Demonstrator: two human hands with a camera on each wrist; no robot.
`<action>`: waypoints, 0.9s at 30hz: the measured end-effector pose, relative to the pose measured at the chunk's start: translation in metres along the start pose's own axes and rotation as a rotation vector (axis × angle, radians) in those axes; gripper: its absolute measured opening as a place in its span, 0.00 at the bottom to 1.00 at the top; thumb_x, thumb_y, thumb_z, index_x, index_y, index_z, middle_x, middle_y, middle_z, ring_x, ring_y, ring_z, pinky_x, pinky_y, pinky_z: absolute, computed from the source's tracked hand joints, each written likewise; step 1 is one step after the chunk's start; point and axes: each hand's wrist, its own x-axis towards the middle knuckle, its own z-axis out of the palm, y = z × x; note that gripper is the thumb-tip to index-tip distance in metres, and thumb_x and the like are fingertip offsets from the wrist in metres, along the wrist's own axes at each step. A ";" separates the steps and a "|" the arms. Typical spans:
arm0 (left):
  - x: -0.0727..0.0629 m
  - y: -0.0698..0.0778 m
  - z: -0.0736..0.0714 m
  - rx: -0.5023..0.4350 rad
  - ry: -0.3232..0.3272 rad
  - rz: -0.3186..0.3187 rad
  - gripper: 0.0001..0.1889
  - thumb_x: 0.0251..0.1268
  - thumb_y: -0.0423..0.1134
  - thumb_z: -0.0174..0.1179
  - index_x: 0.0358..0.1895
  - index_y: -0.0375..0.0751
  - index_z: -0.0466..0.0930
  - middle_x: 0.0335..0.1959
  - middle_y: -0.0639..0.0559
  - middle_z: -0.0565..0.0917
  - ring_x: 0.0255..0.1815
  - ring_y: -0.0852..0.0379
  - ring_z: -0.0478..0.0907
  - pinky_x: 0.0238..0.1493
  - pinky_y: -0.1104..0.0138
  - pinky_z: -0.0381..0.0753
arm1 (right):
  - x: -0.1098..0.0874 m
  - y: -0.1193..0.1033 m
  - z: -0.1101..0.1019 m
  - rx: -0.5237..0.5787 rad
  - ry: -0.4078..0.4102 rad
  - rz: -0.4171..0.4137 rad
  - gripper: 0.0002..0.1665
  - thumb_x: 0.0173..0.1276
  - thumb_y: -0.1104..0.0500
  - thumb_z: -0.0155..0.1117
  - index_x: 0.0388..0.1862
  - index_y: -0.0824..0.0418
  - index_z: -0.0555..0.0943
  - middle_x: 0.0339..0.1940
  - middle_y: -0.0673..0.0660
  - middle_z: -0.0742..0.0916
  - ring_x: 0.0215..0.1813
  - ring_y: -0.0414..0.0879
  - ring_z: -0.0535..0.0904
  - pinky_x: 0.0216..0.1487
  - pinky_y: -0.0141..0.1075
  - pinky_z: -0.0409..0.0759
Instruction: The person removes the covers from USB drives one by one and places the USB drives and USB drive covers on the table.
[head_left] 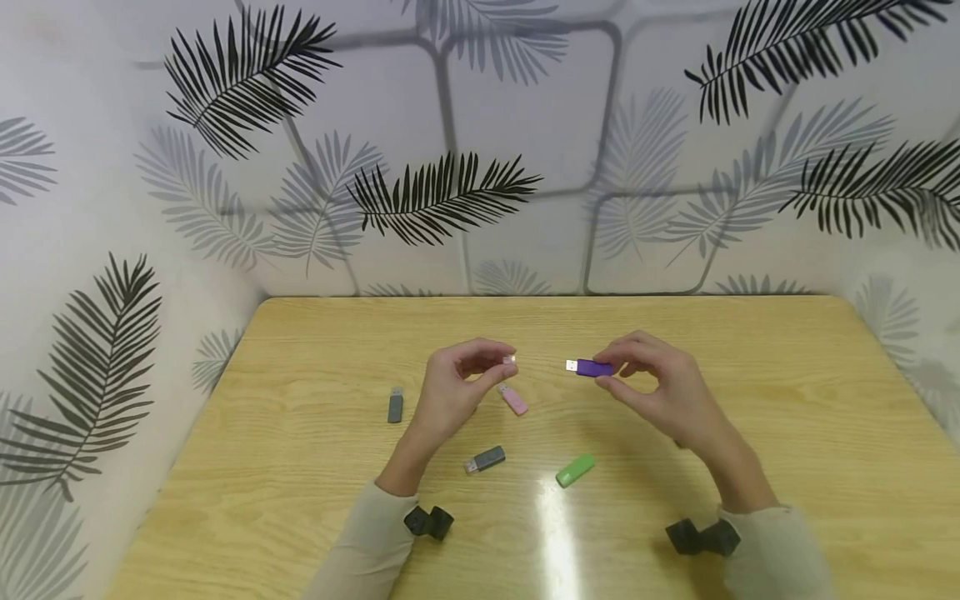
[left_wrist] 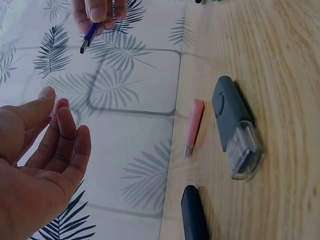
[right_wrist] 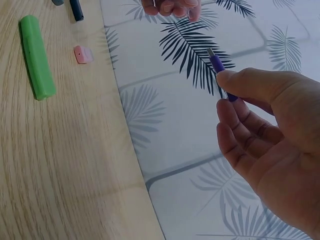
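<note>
Between the thumb and fingers of my right hand [head_left: 663,387] is a purple USB stick [head_left: 592,367], its bare metal plug pointing left toward my other hand. My left hand [head_left: 457,383] pinches a small translucent piece [head_left: 510,359] at its fingertips, like a clear cap; the fingers hide most of it. The two hands are held apart above the table. Just below the left fingertips lies a pink USB stick [head_left: 513,400]. The right wrist view shows the purple stick [right_wrist: 217,64] gripped near its rear end.
Two dark grey USB sticks [head_left: 485,460] [head_left: 395,406] lie on the wooden table [head_left: 300,500], the nearer one with a clear cap [left_wrist: 246,155] over its plug. A green USB stick [head_left: 575,471] lies at the front centre. Behind the table stands a leaf-patterned wall [head_left: 525,242].
</note>
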 end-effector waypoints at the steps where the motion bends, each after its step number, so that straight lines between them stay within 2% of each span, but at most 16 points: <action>1: 0.000 0.000 0.000 0.004 0.002 -0.002 0.09 0.66 0.31 0.70 0.48 0.36 0.88 0.42 0.45 0.89 0.43 0.51 0.86 0.50 0.60 0.85 | 0.000 0.000 0.000 -0.004 0.002 0.000 0.17 0.59 0.72 0.78 0.44 0.57 0.88 0.43 0.48 0.87 0.43 0.42 0.83 0.43 0.31 0.84; 7: 0.000 -0.008 0.000 0.013 0.003 -0.025 0.10 0.66 0.31 0.70 0.48 0.34 0.88 0.43 0.42 0.89 0.43 0.47 0.86 0.49 0.58 0.85 | 0.001 0.002 0.004 0.015 -0.005 0.000 0.15 0.60 0.72 0.77 0.44 0.58 0.88 0.43 0.49 0.88 0.43 0.43 0.83 0.42 0.33 0.85; 14: 0.001 -0.014 0.001 0.035 -0.005 -0.055 0.10 0.67 0.31 0.69 0.49 0.37 0.88 0.43 0.48 0.89 0.42 0.55 0.86 0.48 0.63 0.85 | 0.002 0.007 0.011 0.036 0.014 -0.039 0.17 0.58 0.74 0.77 0.44 0.61 0.88 0.42 0.52 0.88 0.42 0.45 0.84 0.41 0.31 0.84; 18: 0.001 -0.015 0.002 0.046 -0.005 -0.056 0.10 0.68 0.31 0.68 0.50 0.38 0.88 0.42 0.49 0.89 0.42 0.54 0.86 0.47 0.62 0.85 | 0.001 0.010 0.015 0.039 0.021 -0.050 0.17 0.57 0.74 0.77 0.44 0.62 0.88 0.42 0.55 0.88 0.41 0.48 0.84 0.40 0.30 0.84; 27: 0.000 -0.018 0.001 0.059 -0.008 -0.054 0.10 0.66 0.30 0.69 0.49 0.33 0.88 0.41 0.47 0.89 0.42 0.54 0.87 0.47 0.65 0.85 | 0.003 0.011 0.018 0.025 0.011 -0.030 0.15 0.60 0.74 0.76 0.44 0.62 0.88 0.42 0.52 0.88 0.41 0.47 0.84 0.40 0.32 0.85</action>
